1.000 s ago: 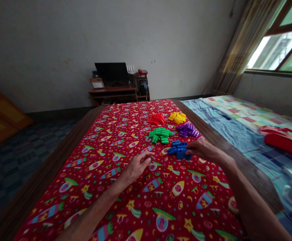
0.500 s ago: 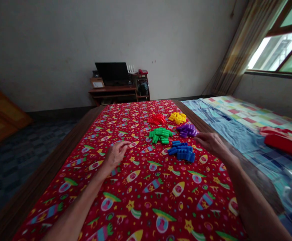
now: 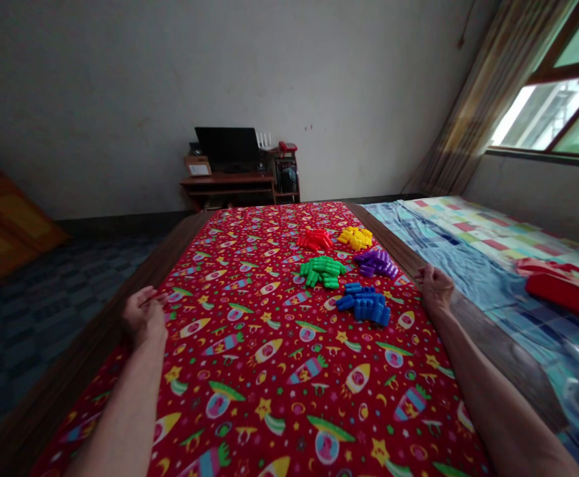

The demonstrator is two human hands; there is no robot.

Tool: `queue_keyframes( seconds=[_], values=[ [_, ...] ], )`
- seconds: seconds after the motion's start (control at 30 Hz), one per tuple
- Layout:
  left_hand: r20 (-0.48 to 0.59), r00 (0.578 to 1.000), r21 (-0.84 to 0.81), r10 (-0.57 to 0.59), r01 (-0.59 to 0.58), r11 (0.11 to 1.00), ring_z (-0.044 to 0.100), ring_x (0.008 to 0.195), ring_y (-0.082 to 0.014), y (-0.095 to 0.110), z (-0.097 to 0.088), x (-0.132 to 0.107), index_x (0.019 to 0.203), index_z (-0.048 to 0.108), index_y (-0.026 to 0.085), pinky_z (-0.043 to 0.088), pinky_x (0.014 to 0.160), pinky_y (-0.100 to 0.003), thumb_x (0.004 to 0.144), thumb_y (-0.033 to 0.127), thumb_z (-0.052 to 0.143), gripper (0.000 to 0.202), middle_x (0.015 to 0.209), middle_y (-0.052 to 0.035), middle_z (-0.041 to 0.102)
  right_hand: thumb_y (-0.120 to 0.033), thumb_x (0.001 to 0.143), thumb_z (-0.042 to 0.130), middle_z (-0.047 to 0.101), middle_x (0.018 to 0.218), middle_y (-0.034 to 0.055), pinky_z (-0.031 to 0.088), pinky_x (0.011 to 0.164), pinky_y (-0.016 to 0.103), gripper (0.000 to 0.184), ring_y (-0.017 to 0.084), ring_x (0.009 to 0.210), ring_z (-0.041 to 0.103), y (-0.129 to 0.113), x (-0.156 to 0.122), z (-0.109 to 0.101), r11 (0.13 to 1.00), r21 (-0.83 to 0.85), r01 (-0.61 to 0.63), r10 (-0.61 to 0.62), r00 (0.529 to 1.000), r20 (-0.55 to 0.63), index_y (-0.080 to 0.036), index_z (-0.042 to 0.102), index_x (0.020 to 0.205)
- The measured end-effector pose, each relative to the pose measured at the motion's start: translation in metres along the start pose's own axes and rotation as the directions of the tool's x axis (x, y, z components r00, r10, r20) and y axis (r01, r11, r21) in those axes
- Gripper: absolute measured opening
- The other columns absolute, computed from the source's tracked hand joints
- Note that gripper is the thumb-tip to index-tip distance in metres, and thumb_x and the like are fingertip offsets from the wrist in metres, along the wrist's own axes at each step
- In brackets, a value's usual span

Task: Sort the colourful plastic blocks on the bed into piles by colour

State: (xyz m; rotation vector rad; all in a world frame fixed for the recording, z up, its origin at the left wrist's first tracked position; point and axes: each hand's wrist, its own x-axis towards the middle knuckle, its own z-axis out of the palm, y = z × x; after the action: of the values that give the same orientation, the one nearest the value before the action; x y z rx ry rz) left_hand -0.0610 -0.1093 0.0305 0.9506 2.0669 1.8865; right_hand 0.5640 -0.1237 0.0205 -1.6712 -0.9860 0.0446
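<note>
My left hand [image 3: 144, 311] is at the left edge of the red patterned cloth [image 3: 289, 397], its fingers curled in loosely and no object visible in them. Over the right edge of the cloth, my right hand [image 3: 436, 288] is closed like a fist, also with nothing showing in it. Closest to it are the purple plastic pieces [image 3: 377, 263] and the blue plastic pieces [image 3: 366, 305]. Green pieces [image 3: 322, 271], red pieces [image 3: 315, 239] and yellow pieces [image 3: 356, 238] lie in separate heaps, sorted by colour. Neither hand touches a heap.
The cloth covers a brown table [image 3: 170, 242]. To the right is a bed [image 3: 488, 232] with a checked sheet and a red item [image 3: 565, 291]. A desk with a monitor [image 3: 227, 147] stands against the far wall. An orange cabinet [image 3: 11, 218] is at left.
My left hand has moved left, from the middle of the cloth to its left edge. My right hand has drawn away to the right from the purple pieces and closed. The heaps look unchanged.
</note>
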Motion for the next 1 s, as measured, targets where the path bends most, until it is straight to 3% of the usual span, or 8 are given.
queue_keyframes(
  seconds=[0.17, 0.37, 0.5, 0.77, 0.93, 1.0],
  values=[
    [-0.022, 0.99, -0.106, -0.136, 0.133, 0.985, 0.054, 0.058, -0.0049, 0.001, -0.001, 0.001, 0.079, 0.045, 0.015, 0.057, 0.074, -0.027, 0.069, -0.005, 0.047, 0.023, 0.072, 0.0078, 0.05, -0.059, 0.086, 0.036, 0.071, 0.069, 0.0123, 0.048, 0.065, 0.031, 0.056, 0.02, 0.063, 0.064, 0.002, 0.02, 0.009, 0.999, -0.051, -0.002, -0.001, 0.998, -0.055, -0.014, 0.067, 0.073],
    [-0.029, 0.985, -0.151, -0.173, 0.166, 0.974, 0.054, 0.057, -0.0038, -0.002, 0.0, 0.001, 0.081, 0.051, 0.013, 0.055, 0.067, -0.02, 0.067, -0.007, 0.05, 0.025, 0.072, 0.0073, 0.053, -0.052, 0.09, 0.027, 0.07, 0.068, 0.0107, 0.049, 0.058, 0.03, 0.053, 0.018, 0.056, 0.062, 0.001, 0.056, 0.041, 0.985, 0.146, -0.091, 0.118, 0.976, -0.185, -0.016, 0.062, 0.074],
    [-0.057, 0.984, -0.166, -0.167, 0.156, 0.974, 0.054, 0.055, -0.0038, -0.007, 0.0, 0.005, 0.08, 0.053, 0.011, 0.053, 0.063, -0.019, 0.066, -0.006, 0.053, 0.023, 0.07, 0.0068, 0.054, -0.053, 0.088, 0.035, 0.067, 0.059, 0.0065, 0.048, 0.056, 0.028, 0.049, 0.016, 0.051, 0.06, 0.009, 0.058, 0.054, 0.984, 0.157, -0.079, 0.104, 0.982, -0.155, -0.018, 0.06, 0.066],
    [-0.062, 0.976, -0.137, -0.209, 0.2, 0.97, 0.055, 0.054, -0.0071, -0.02, 0.002, 0.02, 0.079, 0.056, 0.012, 0.054, 0.067, -0.025, 0.062, -0.005, 0.058, 0.024, 0.066, 0.0081, 0.057, -0.058, 0.089, 0.036, 0.069, 0.059, 0.0073, 0.046, 0.053, 0.027, 0.054, 0.016, 0.05, 0.061, 0.018, 0.057, 0.052, 0.982, 0.171, -0.081, 0.106, 0.983, -0.147, -0.016, 0.063, 0.068],
    [-0.066, 0.983, -0.065, -0.173, 0.169, 0.983, 0.056, 0.06, -0.0085, -0.031, 0.001, 0.025, 0.081, 0.059, 0.012, 0.055, 0.071, -0.028, 0.064, 0.007, 0.071, 0.021, 0.066, 0.0081, 0.058, -0.06, 0.089, 0.036, 0.068, 0.06, 0.0081, 0.047, 0.057, 0.029, 0.054, 0.017, 0.051, 0.06, 0.016, 0.058, 0.055, 0.992, 0.117, -0.044, 0.057, 0.992, -0.115, -0.016, 0.063, 0.07],
    [-0.056, 0.997, 0.015, -0.06, 0.061, 0.998, 0.056, 0.057, -0.0096, -0.033, 0.0, 0.026, 0.079, 0.058, 0.012, 0.055, 0.064, -0.027, 0.068, 0.017, 0.072, 0.019, 0.063, 0.0075, 0.057, -0.06, 0.089, 0.035, 0.068, 0.061, 0.0086, 0.047, 0.057, 0.029, 0.055, 0.017, 0.051, 0.06, 0.014, 0.057, 0.055, 0.995, 0.09, -0.034, 0.043, 0.995, -0.095, -0.017, 0.063, 0.07]
  ],
)
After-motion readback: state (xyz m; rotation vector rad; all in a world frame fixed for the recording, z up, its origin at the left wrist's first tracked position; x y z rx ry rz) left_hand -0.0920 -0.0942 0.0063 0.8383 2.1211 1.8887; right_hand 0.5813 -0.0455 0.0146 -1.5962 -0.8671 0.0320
